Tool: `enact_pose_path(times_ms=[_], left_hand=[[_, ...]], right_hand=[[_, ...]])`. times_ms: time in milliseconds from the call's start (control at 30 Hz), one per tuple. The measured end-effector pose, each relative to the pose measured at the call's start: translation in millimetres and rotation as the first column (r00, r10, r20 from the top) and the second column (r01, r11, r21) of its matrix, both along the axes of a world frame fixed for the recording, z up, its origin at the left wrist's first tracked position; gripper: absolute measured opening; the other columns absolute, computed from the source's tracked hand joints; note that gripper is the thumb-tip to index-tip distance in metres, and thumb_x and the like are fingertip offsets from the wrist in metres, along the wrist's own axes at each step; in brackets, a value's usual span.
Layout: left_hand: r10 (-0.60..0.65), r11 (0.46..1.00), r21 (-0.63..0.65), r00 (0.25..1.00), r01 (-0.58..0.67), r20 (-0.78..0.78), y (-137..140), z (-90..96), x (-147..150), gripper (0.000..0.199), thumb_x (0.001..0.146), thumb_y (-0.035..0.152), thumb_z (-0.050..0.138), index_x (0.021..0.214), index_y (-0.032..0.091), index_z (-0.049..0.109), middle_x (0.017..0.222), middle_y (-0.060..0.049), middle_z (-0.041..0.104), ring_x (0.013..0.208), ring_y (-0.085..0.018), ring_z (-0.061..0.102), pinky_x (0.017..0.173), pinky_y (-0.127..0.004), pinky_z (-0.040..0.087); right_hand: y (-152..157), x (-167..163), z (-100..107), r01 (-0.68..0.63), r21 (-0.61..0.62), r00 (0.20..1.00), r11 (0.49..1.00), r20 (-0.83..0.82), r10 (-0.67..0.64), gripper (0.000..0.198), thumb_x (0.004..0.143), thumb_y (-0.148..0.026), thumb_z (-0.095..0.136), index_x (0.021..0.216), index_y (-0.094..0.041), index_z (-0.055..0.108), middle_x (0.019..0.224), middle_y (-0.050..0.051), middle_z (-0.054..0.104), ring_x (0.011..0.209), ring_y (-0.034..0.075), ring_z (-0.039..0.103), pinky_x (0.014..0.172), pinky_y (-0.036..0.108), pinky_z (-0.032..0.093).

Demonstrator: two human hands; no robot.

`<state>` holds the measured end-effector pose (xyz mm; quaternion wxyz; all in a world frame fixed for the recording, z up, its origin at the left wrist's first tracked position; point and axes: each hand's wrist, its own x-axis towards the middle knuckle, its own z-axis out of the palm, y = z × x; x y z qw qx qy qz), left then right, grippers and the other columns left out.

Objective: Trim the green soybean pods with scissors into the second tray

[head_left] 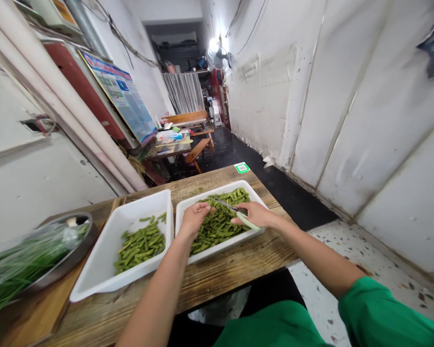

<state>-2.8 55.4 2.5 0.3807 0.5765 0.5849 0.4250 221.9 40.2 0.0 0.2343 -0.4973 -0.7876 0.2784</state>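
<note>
Over fuller edamame tray point(220, 246) | my right hand point(253, 215) grasps scissors point(246, 221) | left hand point(194, 219) curled, can't tell if grasping | I'd angle scissors clear of left

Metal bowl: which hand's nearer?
Left. The left hand is over the left side of the right tray, across the left tray from the bowl; the right hand, with scissors, is farther right.
</note>
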Motion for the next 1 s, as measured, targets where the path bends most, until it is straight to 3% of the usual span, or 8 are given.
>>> enact_pose_path(times_ms=[67,133,367,567,667,767,867,1000], left_hand=[[-0.058,0.994,-0.069,0.950,0.082,0.305,-6.3,-2.4,4.1,0.023,0.064,0.031,0.066,0.076,0.013,0.060,0.076,-0.007,0.069,0.067,-0.014,0.060,0.062,-0.023,0.042],[-0.063,0.983,-0.135,0.916,0.126,0.396,-9.9,-4.6,6.1,0.026,0.060,0.031,0.071,0.075,0.013,0.061,0.075,-0.007,0.069,0.062,-0.012,0.058,0.055,-0.020,0.039],[-0.070,0.955,-0.235,0.905,0.183,0.419,-14.0,-6.7,6.3,0.022,0.060,0.026,0.073,0.074,0.013,0.062,0.075,-0.006,0.069,0.059,-0.009,0.057,0.050,-0.017,0.035],[-0.082,0.914,-0.353,0.944,0.199,0.321,-14.2,-9.7,7.4,0.012,0.063,0.021,0.070,0.067,0.011,0.065,0.072,-0.008,0.069,0.053,-0.009,0.056,0.041,-0.016,0.031],[-0.072,0.885,-0.409,0.934,0.222,0.351,-13.6,-10.9,5.2,0.011,0.064,0.018,0.070,0.066,0.010,0.063,0.072,-0.009,0.069,0.053,-0.010,0.058,0.039,-0.016,0.031],[0.016,0.860,-0.464,0.896,0.214,0.443,-12.8,-10.6,2.1,0.012,0.062,0.013,0.072,0.069,0.010,0.063,0.072,-0.010,0.068,0.051,-0.011,0.059,0.038,-0.016,0.034],[0.138,0.883,-0.445,0.823,0.149,0.551,-11.0,-9.4,0.4,0.014,0.064,0.009,0.070,0.075,0.012,0.062,0.060,-0.003,0.063,0.046,-0.008,0.056,0.038,-0.015,0.037],[0.184,0.912,-0.395,0.748,0.113,0.638,-7.7,-7.2,1.7,0.010,0.072,0.003,0.060,0.069,0.012,0.057,0.058,0.000,0.059,0.054,-0.007,0.059,0.050,-0.014,0.048]], right_hand=[[1.0,-3.7,2.6,-0.025,0.006,1.000,1.000,0.018,0.025,0.055,0.063,-0.057,0.063,0.099,-0.017,0.066,0.069,0.002,0.063,0.060,0.015,0.052,0.054,0.022,0.033],[2.3,-7.4,3.5,-0.046,0.005,0.998,0.999,0.034,0.045,0.054,0.062,-0.059,0.062,0.096,-0.017,0.067,0.066,0.002,0.061,0.058,0.014,0.050,0.053,0.021,0.032],[2.2,-7.6,5.2,-0.117,0.014,0.992,0.993,0.055,0.116,0.048,0.063,-0.060,0.062,0.084,-0.017,0.070,0.060,0.000,0.055,0.054,0.011,0.043,0.050,0.020,0.028],[3.9,-4.7,8.7,-0.152,-0.022,0.968,0.988,0.201,0.153,0.046,0.061,-0.061,0.062,0.069,-0.017,0.070,0.050,-0.001,0.050,0.048,0.010,0.036,0.046,0.021,0.023],[6.1,-4.4,11.2,-0.176,-0.030,0.959,0.984,0.220,0.178,0.046,0.060,-0.061,0.063,0.068,-0.016,0.071,0.049,-0.001,0.050,0.048,0.010,0.036,0.046,0.021,0.023],[8.6,-2.7,12.3,-0.187,-0.019,0.957,0.982,0.221,0.187,0.046,0.059,-0.060,0.064,0.067,-0.015,0.071,0.048,-0.001,0.050,0.048,0.010,0.037,0.046,0.021,0.024],[10.5,0.8,11.7,-0.167,-0.005,0.967,0.986,0.192,0.165,0.045,0.060,-0.058,0.065,0.072,-0.016,0.071,0.051,0.000,0.053,0.049,0.011,0.041,0.047,0.021,0.025],[7.5,5.6,13.1,-0.101,0.016,0.986,0.995,0.137,0.098,0.044,0.065,-0.054,0.063,0.085,-0.015,0.070,0.062,0.002,0.060,0.056,0.013,0.048,0.051,0.021,0.029]])
